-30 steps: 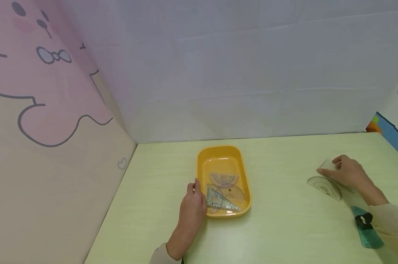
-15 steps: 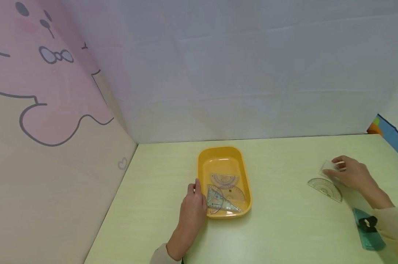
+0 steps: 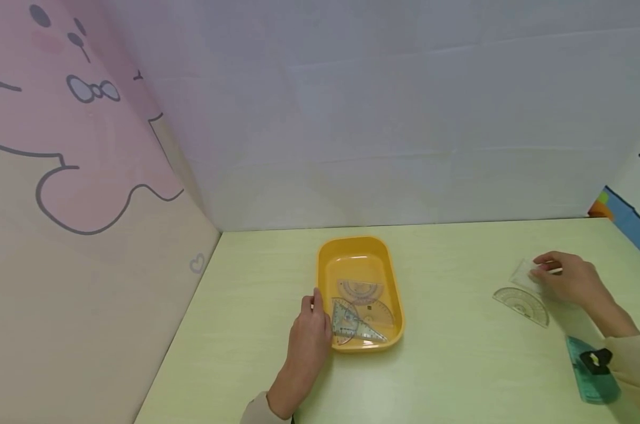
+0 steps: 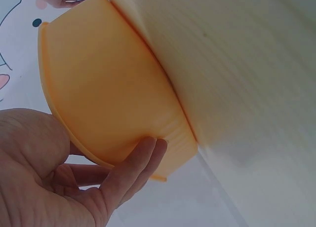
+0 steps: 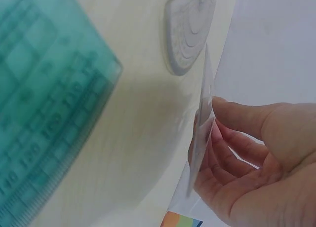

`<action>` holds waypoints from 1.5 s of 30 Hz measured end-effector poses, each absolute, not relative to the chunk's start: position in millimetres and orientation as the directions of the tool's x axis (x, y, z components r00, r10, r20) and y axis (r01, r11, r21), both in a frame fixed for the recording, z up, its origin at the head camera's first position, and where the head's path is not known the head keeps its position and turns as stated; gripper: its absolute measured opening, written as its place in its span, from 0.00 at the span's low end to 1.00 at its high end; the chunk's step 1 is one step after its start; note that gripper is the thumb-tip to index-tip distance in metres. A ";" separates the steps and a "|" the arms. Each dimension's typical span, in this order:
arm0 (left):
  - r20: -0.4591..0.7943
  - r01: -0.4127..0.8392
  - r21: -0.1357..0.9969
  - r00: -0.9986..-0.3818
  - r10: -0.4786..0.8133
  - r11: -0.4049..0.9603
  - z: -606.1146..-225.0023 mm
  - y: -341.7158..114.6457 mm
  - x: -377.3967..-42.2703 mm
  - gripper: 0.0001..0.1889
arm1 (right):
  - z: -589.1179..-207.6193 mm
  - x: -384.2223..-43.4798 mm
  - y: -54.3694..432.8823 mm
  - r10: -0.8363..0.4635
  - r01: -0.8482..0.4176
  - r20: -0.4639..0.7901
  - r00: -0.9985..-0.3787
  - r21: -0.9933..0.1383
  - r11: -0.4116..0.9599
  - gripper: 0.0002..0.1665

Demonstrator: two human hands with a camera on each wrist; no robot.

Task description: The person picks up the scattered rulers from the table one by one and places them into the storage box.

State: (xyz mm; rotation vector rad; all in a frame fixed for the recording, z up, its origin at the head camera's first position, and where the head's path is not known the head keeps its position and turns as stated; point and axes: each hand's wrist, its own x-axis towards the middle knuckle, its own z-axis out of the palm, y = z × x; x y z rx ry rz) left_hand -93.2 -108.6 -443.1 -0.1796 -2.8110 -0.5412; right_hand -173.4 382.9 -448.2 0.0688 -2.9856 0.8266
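Note:
My left hand (image 3: 310, 330) grips the left side of a yellow tray (image 3: 359, 242), its fingers (image 4: 131, 165) against the outer wall in the left wrist view. Inside the tray lie several clear protractors (image 3: 361, 288) and a triangular set square (image 3: 345, 321), partly overlapping. At the right of the table, my right hand (image 3: 569, 280) pinches a thin clear plastic set square (image 3: 524, 274) between thumb and fingers. Edge-on in the right wrist view, the set square (image 5: 201, 133) is partly covered by the hand. Just in front of it a clear protractor (image 3: 521, 305) lies on the table.
A green curved ruler-like piece (image 3: 590, 383) with printed scales lies beside the right sleeve, a black wrist strap (image 3: 596, 360) overlapping it in the head view. A white wall (image 3: 383, 147) stands behind the pale table (image 3: 447, 365), a cartoon-printed wall (image 3: 86, 294) to the left.
My right hand has drawn slightly right, shifting its grip along the clear set square, so more of its corner shows. The left hand and tray stay in place.

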 end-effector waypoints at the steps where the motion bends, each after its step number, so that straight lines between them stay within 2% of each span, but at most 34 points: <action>1: 0.289 0.172 0.346 -0.955 0.070 0.922 -443.2 -108.7 -93.2 0.25 | -448.1 -173.4 383.0 -0.033 -0.056 0.054 -0.998 -0.515 0.855 0.19; 21: 0.294 0.175 0.333 -0.953 0.074 0.927 -444.1 -109.9 -93.7 0.25 | -433.1 -171.8 367.1 -0.058 -0.053 0.009 -0.998 -0.571 0.819 0.25; 45: 0.329 0.206 0.330 -0.940 0.092 0.921 -445.2 -110.5 -94.2 0.25 | -406.2 -174.0 326.8 -0.116 -0.136 0.074 -0.991 -0.626 0.768 0.26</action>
